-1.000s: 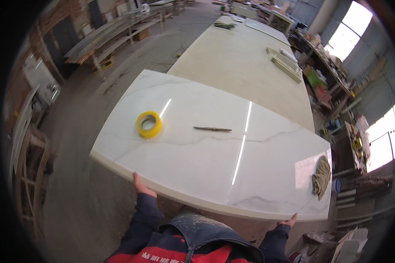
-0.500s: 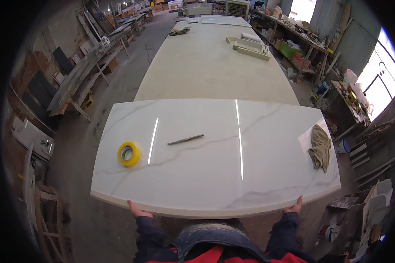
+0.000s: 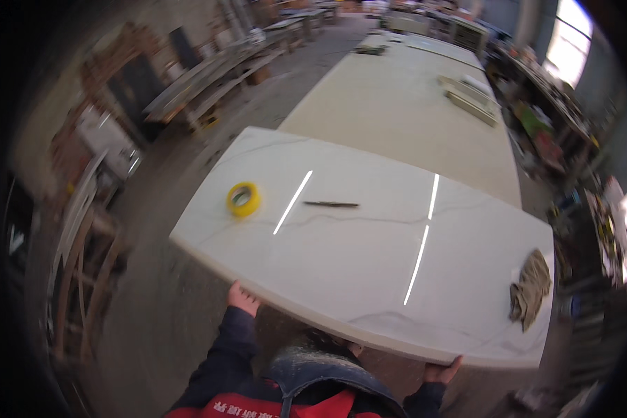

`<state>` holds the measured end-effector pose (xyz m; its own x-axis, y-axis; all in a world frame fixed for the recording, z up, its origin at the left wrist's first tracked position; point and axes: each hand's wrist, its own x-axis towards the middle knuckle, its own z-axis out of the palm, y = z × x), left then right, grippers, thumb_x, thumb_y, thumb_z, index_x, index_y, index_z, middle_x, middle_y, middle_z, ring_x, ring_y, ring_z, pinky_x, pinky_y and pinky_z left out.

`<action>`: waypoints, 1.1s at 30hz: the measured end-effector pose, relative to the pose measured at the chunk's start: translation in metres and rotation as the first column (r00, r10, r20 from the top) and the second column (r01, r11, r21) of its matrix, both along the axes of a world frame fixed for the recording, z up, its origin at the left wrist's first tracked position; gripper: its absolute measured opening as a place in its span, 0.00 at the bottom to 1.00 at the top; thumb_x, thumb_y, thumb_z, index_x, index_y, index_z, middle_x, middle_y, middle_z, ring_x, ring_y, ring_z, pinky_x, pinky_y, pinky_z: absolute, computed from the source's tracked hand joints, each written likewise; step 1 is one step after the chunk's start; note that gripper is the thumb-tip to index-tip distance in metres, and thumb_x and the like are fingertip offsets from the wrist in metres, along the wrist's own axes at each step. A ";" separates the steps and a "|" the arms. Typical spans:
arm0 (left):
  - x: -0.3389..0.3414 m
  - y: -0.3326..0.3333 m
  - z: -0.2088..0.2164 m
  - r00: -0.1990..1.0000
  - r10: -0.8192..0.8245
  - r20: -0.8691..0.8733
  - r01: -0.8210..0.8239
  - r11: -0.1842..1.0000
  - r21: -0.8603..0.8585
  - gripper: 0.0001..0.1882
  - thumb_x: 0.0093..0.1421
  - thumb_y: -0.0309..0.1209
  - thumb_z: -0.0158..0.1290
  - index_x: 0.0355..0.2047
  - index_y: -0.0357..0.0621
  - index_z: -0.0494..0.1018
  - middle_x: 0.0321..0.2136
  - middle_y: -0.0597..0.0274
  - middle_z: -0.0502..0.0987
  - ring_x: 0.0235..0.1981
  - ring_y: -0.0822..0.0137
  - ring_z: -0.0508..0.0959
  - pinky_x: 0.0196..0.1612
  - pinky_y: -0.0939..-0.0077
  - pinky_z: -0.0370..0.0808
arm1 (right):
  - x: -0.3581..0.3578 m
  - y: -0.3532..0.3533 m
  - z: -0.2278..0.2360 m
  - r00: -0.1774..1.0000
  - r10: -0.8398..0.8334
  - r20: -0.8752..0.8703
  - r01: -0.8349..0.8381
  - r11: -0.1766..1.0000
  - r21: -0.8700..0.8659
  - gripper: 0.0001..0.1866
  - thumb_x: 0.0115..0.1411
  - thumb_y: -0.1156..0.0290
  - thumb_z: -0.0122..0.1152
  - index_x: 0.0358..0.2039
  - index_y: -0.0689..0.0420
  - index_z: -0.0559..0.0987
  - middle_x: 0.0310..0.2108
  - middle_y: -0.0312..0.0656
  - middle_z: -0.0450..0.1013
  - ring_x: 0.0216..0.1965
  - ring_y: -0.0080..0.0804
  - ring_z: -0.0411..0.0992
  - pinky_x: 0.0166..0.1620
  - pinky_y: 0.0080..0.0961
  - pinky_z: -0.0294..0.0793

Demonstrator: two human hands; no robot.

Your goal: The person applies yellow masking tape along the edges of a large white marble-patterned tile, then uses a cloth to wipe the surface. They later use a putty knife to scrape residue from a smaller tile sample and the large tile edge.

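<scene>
A glossy white slab (image 3: 355, 254) with grey marble-like veins lies across the near end of a long pale table. My left hand (image 3: 244, 298) holds its near edge toward the left corner. Farther right along the same edge is my right hand (image 3: 442, 372), its thumb against the rim and its other fingers largely hidden below. On the slab's left part lies a roll of yellow tape (image 3: 243, 200). A thin dark pen-like tool (image 3: 331, 204) rests near the middle. At the right end sits a crumpled olive-brown cloth (image 3: 530, 290).
Beyond the slab stretches the long pale table (image 3: 397, 104), with a pale frame-like piece (image 3: 471, 104) on its right side. A workbench (image 3: 209, 83) runs along the left wall. Cluttered shelving (image 3: 550, 87) stands at the right, and a wooden rack (image 3: 76, 285) at the near left.
The whole view has turned and tilted, so slab and table now slant down to the right. Both hands remain at the slab's near edge. Tape, tool and cloth keep their places on it.
</scene>
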<state>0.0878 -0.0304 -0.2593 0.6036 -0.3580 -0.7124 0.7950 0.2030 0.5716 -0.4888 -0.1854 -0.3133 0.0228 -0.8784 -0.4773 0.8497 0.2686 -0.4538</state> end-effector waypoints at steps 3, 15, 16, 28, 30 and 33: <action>-0.016 0.002 0.025 0.989 -0.142 0.033 0.145 0.984 -0.107 0.23 0.68 0.47 0.44 0.56 0.48 0.68 0.59 0.53 0.69 0.58 0.50 0.70 0.59 0.48 0.69 | 0.009 0.026 -0.005 0.975 0.214 0.064 -0.207 0.973 -0.106 0.36 0.62 0.38 0.56 0.64 0.45 0.69 0.65 0.38 0.65 0.65 0.43 0.61 0.64 0.50 0.60; 0.053 0.129 0.071 0.983 0.011 0.185 0.027 0.979 -0.201 0.26 0.68 0.37 0.49 0.60 0.31 0.63 0.59 0.39 0.69 0.53 0.46 0.77 0.52 0.51 0.78 | 0.222 0.078 -0.020 -0.148 0.822 -0.551 -0.899 0.121 0.422 0.28 0.66 0.52 0.58 0.57 0.62 0.74 0.53 0.49 0.73 0.52 0.40 0.72 0.56 0.37 0.70; 0.067 0.142 0.068 0.983 0.019 0.183 0.017 0.981 -0.193 0.27 0.68 0.37 0.49 0.61 0.31 0.62 0.58 0.39 0.69 0.53 0.47 0.77 0.51 0.52 0.78 | 0.257 0.078 -0.010 -0.312 0.703 -0.639 -0.879 0.042 0.475 0.27 0.67 0.54 0.58 0.57 0.62 0.75 0.51 0.48 0.74 0.50 0.39 0.73 0.55 0.35 0.72; 0.236 0.381 0.071 0.937 0.222 0.270 -0.237 0.971 0.022 0.27 0.68 0.39 0.51 0.60 0.32 0.63 0.56 0.40 0.72 0.50 0.49 0.78 0.48 0.58 0.78 | 0.657 0.217 0.087 -0.444 0.578 -0.685 -0.865 -0.476 0.159 0.28 0.65 0.60 0.64 0.61 0.61 0.71 0.51 0.45 0.77 0.53 0.33 0.73 0.56 0.31 0.72; 0.262 0.395 0.071 0.931 0.230 0.285 -0.258 0.964 0.066 0.26 0.69 0.39 0.50 0.60 0.31 0.64 0.55 0.40 0.72 0.50 0.49 0.78 0.49 0.57 0.78 | 0.704 0.236 0.095 -0.469 0.551 -0.690 -0.818 -0.565 0.105 0.28 0.65 0.60 0.64 0.61 0.60 0.71 0.51 0.45 0.77 0.52 0.33 0.73 0.56 0.30 0.72; 0.297 0.397 0.070 0.952 0.174 0.254 -0.220 0.961 0.168 0.25 0.69 0.38 0.49 0.59 0.32 0.65 0.55 0.41 0.73 0.49 0.50 0.78 0.49 0.57 0.77 | 0.770 0.252 0.107 -0.528 0.429 -0.733 -0.719 -0.685 0.117 0.28 0.64 0.57 0.63 0.60 0.58 0.72 0.50 0.47 0.77 0.53 0.36 0.74 0.56 0.30 0.71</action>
